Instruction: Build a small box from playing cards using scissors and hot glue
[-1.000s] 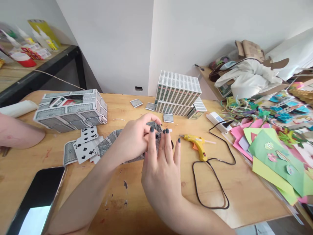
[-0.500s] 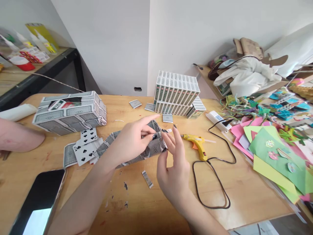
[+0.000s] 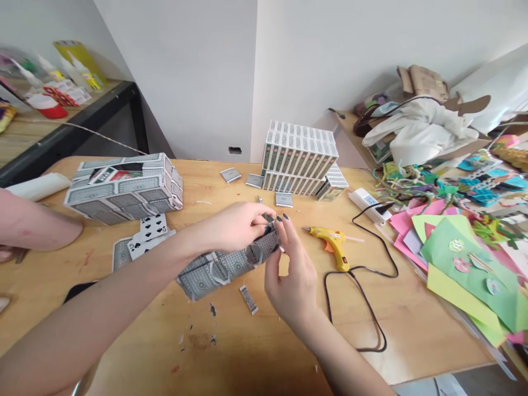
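Grey card model (image 3: 214,270), left hand (image 3: 239,226) palm-down, right hand (image 3: 293,275) pincer-like

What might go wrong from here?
The glue gun points its nozzle toward the right grip; if hot, it could burn. Its cord passes beneath the right forearm, so an arm move might drag the glue gun. The left grip and right grip meet at one end of the card piece; uneven pressure might crease it.
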The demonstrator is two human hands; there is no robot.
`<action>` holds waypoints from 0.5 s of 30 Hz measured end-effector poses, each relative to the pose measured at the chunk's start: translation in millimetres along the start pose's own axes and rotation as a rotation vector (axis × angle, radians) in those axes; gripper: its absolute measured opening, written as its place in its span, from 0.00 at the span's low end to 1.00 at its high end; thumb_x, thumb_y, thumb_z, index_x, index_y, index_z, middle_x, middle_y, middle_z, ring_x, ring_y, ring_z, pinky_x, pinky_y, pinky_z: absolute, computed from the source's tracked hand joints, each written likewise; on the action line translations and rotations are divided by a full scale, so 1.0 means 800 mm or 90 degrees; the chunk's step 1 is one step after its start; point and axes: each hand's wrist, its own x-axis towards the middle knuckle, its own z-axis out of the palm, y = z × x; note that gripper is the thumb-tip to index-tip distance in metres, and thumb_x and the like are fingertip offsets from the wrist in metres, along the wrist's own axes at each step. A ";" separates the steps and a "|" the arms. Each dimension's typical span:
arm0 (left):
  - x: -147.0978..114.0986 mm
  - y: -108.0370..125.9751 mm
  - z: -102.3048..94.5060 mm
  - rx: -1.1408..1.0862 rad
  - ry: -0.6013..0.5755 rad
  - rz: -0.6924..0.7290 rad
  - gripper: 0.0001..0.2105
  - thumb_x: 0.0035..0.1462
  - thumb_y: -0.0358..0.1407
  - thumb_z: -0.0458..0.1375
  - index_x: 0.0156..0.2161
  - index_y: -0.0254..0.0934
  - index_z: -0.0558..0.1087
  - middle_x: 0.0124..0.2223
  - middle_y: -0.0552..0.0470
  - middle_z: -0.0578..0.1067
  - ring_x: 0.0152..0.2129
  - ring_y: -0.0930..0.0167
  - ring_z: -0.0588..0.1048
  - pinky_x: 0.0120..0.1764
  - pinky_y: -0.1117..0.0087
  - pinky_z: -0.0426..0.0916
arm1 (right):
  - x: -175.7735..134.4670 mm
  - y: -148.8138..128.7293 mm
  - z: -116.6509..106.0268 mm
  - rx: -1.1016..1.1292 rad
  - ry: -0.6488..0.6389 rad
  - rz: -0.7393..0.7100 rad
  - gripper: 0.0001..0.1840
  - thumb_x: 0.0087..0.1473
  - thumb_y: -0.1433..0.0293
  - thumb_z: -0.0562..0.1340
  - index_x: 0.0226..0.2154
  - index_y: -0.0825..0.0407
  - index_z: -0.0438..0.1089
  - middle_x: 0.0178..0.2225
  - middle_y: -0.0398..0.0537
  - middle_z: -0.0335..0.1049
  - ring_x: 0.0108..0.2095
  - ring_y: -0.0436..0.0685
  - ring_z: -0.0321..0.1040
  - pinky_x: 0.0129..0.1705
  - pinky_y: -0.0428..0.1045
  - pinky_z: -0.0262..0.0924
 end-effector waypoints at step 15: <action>-0.062 0.012 0.044 -0.398 0.332 0.072 0.14 0.57 0.37 0.57 0.49 0.37 0.72 0.45 0.48 0.79 0.42 0.66 0.78 0.48 0.65 0.73 | 0.065 0.006 -0.032 0.018 -0.025 -0.372 0.35 0.50 0.81 0.54 0.61 0.57 0.52 0.48 0.57 0.74 0.52 0.59 0.69 0.52 0.58 0.68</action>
